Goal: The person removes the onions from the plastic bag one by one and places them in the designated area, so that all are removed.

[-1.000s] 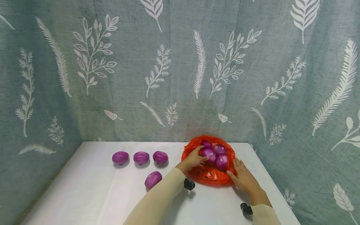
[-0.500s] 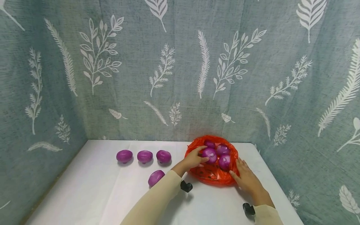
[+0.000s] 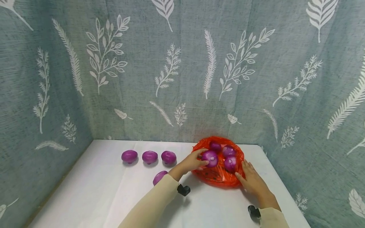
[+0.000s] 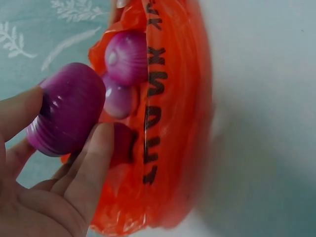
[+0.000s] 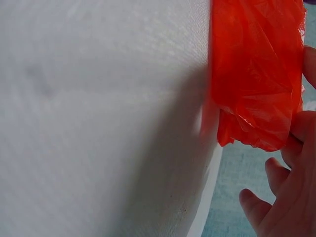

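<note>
your left hand (image 3: 191, 162) grips a purple onion (image 3: 210, 158) over the red bag (image 3: 216, 179); your right hand (image 3: 252, 181) rests open against it.

Left hand (image 3: 191, 162) grips a purple onion (image 3: 210, 158) at the bag's (image 3: 216, 179) 9 o'clock edge, right hand (image 3: 252, 182) rests at its 4 o'clock. Three onions (image 3: 149, 156) lined up at 9 o'clock.
</note>
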### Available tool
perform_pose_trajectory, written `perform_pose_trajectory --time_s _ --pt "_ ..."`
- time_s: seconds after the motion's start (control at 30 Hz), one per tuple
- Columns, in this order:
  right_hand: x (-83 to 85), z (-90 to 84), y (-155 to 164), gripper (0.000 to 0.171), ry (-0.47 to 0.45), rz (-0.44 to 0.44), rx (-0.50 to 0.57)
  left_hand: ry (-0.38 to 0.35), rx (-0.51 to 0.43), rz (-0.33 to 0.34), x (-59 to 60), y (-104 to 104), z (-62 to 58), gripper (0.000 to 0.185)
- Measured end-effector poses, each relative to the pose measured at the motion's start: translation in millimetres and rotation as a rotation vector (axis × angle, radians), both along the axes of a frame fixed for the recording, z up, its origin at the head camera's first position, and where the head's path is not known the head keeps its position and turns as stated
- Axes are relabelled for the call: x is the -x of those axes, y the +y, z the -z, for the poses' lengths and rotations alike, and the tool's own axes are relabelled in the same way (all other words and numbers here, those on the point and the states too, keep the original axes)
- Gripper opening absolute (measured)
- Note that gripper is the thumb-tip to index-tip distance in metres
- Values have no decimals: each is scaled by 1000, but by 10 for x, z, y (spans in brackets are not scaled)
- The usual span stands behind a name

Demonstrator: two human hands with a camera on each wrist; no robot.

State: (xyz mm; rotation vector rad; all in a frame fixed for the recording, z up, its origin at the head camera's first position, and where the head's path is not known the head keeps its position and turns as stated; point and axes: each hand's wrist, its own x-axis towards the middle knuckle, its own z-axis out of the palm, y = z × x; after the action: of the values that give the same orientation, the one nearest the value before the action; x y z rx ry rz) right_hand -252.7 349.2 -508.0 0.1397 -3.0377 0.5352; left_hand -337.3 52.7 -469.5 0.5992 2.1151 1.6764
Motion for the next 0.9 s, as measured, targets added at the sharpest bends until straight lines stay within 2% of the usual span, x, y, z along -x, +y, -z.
perform_pose_trajectory --time_s 0.13,0.23,0.37,0.73,0.9 --pt "-2 6 2 84 -5 -7 -4 -6 -20 -1 -68 -106 -40 62" --pt "4 4 7 84 2 -8 1 10 -40 1 -113 -175 -100 62" --pt "14 18 10 82 12 -21 4 46 -19 -4 -152 -272 -149 61" --pt "-16 -7 -6 82 7 -32 14 68 12 -39 -254 -594 -170 64" --pt "-16 -29 -14 82 0 -32 15 85 -14 -45 -286 -743 -179 62"
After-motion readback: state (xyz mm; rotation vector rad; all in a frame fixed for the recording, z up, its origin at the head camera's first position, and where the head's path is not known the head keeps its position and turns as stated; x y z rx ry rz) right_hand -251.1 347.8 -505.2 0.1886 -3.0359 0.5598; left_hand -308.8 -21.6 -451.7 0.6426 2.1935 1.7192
